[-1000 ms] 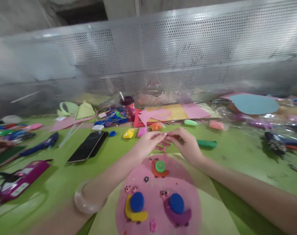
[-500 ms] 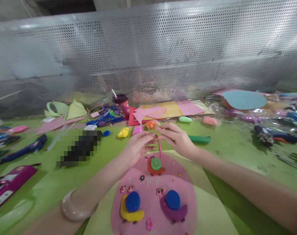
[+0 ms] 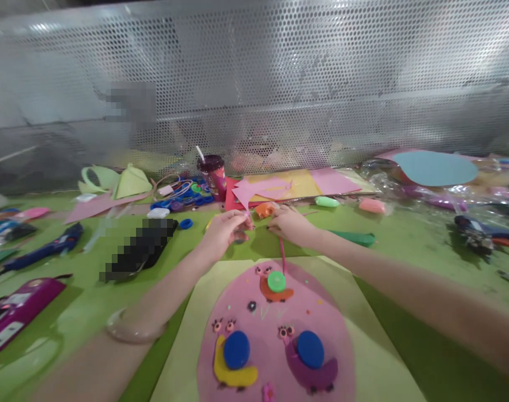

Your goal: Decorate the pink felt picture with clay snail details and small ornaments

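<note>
Snails fill much of the round pink disc, which lies on a pale yellow sheet on the green surface in front of the person, and the decorating looks well advanced. Three are in place: an orange snail with a bright green cap for its shell near the far edge, a yellow snail with a blue cap nearer on the left, and a purple snail with a blue cap nearer on the right. All have eyes fitted. A small dark flower and a pink flower are on the disc too, among scattered dots. One piece seems unsettled: a thin pink strip rises from behind the orange snail toward the right hand; whether its upper end touches that hand cannot be told. How complete the near edge is cannot be judged, since it runs out of view. Beyond the disc the left hand is half curled, thumb and fingers bent together; anything pinched there is too small to make out. The right hand arches with its fingertips down, just beside an orange packet, and whether it grips anything is likewise unclear. The two hands are near each other but apart.
</note>
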Motion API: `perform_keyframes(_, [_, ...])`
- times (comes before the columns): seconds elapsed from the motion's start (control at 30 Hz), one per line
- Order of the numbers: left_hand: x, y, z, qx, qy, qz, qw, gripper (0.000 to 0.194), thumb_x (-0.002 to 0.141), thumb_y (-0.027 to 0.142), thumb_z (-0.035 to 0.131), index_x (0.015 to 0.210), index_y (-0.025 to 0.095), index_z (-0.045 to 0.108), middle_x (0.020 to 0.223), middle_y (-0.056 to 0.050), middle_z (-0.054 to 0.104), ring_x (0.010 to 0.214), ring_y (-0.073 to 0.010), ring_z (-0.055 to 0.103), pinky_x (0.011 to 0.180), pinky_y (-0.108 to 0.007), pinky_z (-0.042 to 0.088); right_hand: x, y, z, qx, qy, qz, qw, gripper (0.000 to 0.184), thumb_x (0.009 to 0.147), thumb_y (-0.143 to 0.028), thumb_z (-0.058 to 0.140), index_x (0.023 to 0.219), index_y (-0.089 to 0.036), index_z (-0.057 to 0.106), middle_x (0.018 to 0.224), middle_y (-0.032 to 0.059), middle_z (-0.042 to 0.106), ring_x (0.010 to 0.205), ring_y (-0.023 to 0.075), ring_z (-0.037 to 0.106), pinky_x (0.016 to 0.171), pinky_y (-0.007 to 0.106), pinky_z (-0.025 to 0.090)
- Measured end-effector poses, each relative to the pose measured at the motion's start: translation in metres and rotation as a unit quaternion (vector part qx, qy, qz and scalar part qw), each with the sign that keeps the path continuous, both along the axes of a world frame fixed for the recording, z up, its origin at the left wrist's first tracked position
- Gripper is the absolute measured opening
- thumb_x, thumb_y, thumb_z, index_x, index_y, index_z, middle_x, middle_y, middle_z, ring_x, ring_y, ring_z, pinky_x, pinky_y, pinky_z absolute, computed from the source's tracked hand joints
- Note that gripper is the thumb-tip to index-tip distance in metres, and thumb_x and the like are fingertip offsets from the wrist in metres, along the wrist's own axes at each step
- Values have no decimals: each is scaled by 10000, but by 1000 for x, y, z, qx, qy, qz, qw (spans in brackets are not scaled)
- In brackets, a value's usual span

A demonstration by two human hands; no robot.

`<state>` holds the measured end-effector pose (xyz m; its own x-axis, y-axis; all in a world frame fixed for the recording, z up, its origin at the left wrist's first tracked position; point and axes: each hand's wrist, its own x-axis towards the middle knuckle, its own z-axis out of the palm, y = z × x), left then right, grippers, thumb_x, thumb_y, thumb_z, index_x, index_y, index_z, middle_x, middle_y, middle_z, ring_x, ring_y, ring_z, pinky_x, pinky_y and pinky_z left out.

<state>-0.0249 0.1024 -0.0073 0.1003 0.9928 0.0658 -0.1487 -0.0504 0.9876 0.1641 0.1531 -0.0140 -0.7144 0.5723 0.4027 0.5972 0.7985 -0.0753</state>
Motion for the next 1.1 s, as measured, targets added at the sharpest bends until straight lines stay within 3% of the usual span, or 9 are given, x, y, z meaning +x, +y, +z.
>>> perform_keyframes(0.2, [1, 0, -6, 9, 42, -49, 998, 156, 685, 282, 659, 721, 156, 575, 729, -13, 589, 642, -114, 567, 575, -227, 485, 2, -3, 9, -9, 16, -2, 1000, 47, 799, -151, 555, 766, -140, 587, 843, 31, 596, 893, 173, 538, 845, 373, 403])
perform_keyframes(0.4, [7, -8, -9, 15, 51, -108, 993, 191, 747, 304, 571, 630, 160, 522, 628, -1, 539, 580, -128, 557, 482, -228, 458, 38, -40, 18, -32, 56, 3, 998, 45, 765, -129, 526, 745, -170, 522, 767, 46, 565, 778, 181, 517, 742, 334, 428])
perform_keyframes(0.6, [19, -23, -2, 48, 128, -111, 984, 238, 808, 332, 524, 647, 161, 567, 654, -10, 584, 595, -115, 557, 533, -216, 459, 72, -73, 6, -68, 67, 27, 995, 69, 771, -133, 478, 728, -186, 486, 726, 37, 541, 717, 168, 519, 632, 299, 447])
perform_keyframes(0.73, [26, -35, -2, 37, 195, -104, 975, 175, 808, 341, 549, 797, 186, 629, 755, -16, 643, 645, -134, 586, 532, -215, 456, 75, -81, 2, -61, 155, 31, 986, 87, 790, -111, 463, 776, -193, 489, 739, 34, 537, 724, 156, 518, 630, 285, 451])
perform_keyframes(0.87, [36, -45, 1, 71, 252, -90, 961, 140, 798, 315, 581, 817, 214, 675, 839, -4, 683, 739, -147, 602, 638, -225, 460, 71, -87, 3, -31, 193, 47, 980, 113, 803, -87, 479, 817, -197, 500, 724, 23, 541, 700, 143, 515, 607, 274, 444])
perform_keyframes(1.03, [52, -68, 16, 18, 240, -131, 962, 155, 801, 327, 565, 793, 247, 697, 817, 13, 711, 720, -160, 625, 610, -229, 467, 75, -98, 1, -13, 169, 92, 981, 163, 797, -71, 503, 889, -204, 494, 743, 27, 569, 675, 140, 507, 588, 284, 434])
perform_keyframes(1.1, [57, -79, 19, 46, 265, -166, 949, 141, 795, 283, 564, 755, 246, 694, 766, 20, 711, 683, -151, 624, 575, -219, 455, 78, -105, 2, -26, 166, 91, 982, 205, 780, -53, 515, 913, -207, 487, 749, 28, 570, 675, 142, 504, 580, 285, 430])
